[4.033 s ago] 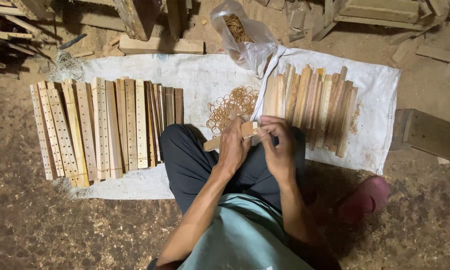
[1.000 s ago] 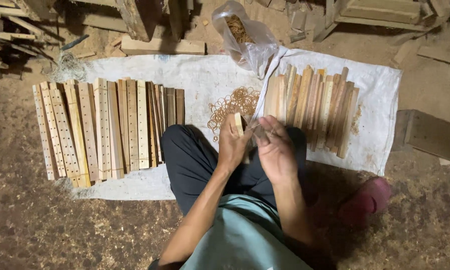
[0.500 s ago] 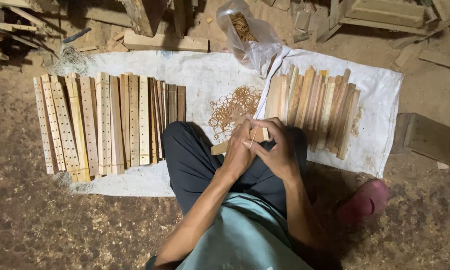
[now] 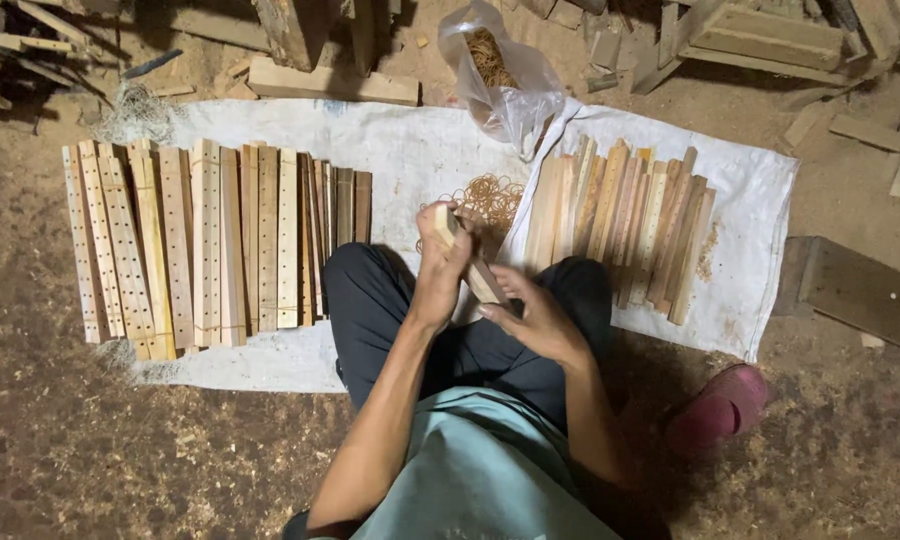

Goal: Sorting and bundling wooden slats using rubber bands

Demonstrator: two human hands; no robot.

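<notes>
the left hand (image 4: 440, 268) hides most of the small wooden bundle (image 4: 473, 265) it is clamped on; the right hand (image 4: 530, 315) grips its lower end. half a second ago the bundle lay flatter, with both hands closer together.

Tilted pale wooden strips (image 4: 473, 262), bundled

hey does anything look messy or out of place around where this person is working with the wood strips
Mostly tidy. The drilled slats lie in a neat row, while the plain strips are fanned unevenly. Rubber bands lie loose on the white sheet beside the plastic bag. A red slipper lies alone on the dirt floor.
</notes>
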